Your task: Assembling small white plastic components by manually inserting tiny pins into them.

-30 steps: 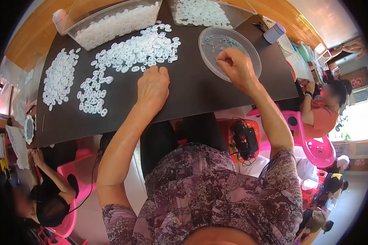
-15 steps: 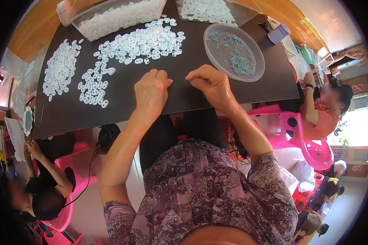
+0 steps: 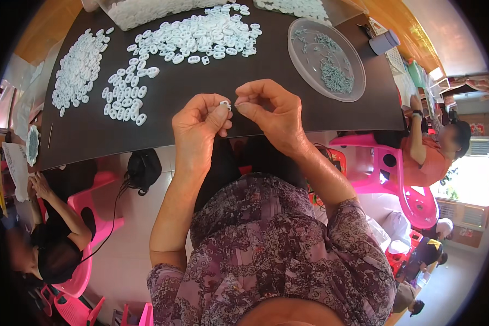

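Above the table's near edge, my left hand (image 3: 196, 122) is closed, pinching a small white oval plastic piece with holes (image 3: 225, 103) between thumb and fingers. My right hand (image 3: 280, 111) faces it a short way off, thumb and forefinger pressed together on something too small to name. Beyond my left hand lie a large heap of similar white pieces (image 3: 201, 35) and a looser cluster (image 3: 126, 98). Past my right hand, a round clear plastic dish (image 3: 309, 73) holds many tiny thin grey-green parts (image 3: 336, 77).
Another heap of white pieces (image 3: 77, 73) covers the dark table's left side. Clear bins of white pieces stand at the far edge. A lavender-capped jar (image 3: 384, 42) is at far right, a thin rod (image 3: 50, 136) at left. People sit on both sides, near pink chairs (image 3: 367, 163).
My left hand has turned so the thumb side faces up, showing the white piece. My right hand's fingers have come nearer to it. The view has shifted, so the table sits higher.
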Demonstrator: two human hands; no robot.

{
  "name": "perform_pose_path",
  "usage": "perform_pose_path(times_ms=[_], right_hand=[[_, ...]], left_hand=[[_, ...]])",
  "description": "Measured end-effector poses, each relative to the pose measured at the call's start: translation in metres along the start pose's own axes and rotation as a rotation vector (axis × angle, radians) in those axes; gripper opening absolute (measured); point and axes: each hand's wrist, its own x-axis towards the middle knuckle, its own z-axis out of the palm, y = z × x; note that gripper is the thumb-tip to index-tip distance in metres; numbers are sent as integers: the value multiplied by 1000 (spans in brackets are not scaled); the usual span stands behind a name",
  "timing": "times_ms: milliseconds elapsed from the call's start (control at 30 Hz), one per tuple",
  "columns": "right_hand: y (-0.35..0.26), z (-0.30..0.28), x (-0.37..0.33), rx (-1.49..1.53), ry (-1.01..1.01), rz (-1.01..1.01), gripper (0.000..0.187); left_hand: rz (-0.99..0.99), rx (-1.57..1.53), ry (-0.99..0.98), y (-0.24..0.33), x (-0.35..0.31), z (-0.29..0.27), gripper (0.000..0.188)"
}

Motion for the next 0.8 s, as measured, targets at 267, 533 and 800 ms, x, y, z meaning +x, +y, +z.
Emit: perform_pose_path(times_ms=[267,533,800], right_hand=[[-1,7,1,-5,-39,-12,20],[-7,9,3,-105,-91,19,22],[-4,12,4,-30,-101,86,21]], left_hand=[[57,99,32,3,-9,1,5],[123,181,43,5,-11,-1,3],[109,208,59,2,-10,-5,3]])
